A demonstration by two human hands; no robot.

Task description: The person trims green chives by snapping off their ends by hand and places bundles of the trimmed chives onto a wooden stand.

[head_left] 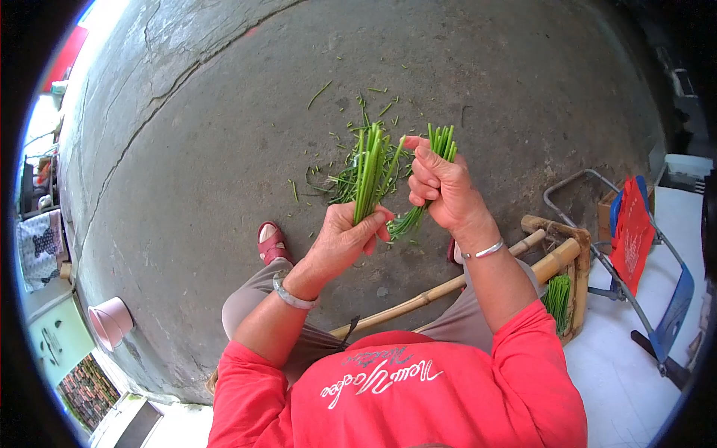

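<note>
My left hand (347,240) is closed round the lower part of a bunch of green chive stalks (369,168), which stands roughly upright, its cut-looking tips uneven. To its right, my right hand (447,187) is wrapped round a second bunch of chive stalks (441,142); its thin ends hang below the fist. The right index finger reaches left and touches the tip of a stalk leaning out of the left bunch. Beneath both hands, a pile of green trimmings (347,179) lies scattered on the concrete floor.
A bamboo chair frame (556,257) stands at my right, with more green stalks (557,302) beside its leg. Further right is a metal-framed folding chair (590,179) with a red bag (631,235) on it. A pink bucket (110,322) sits at the left.
</note>
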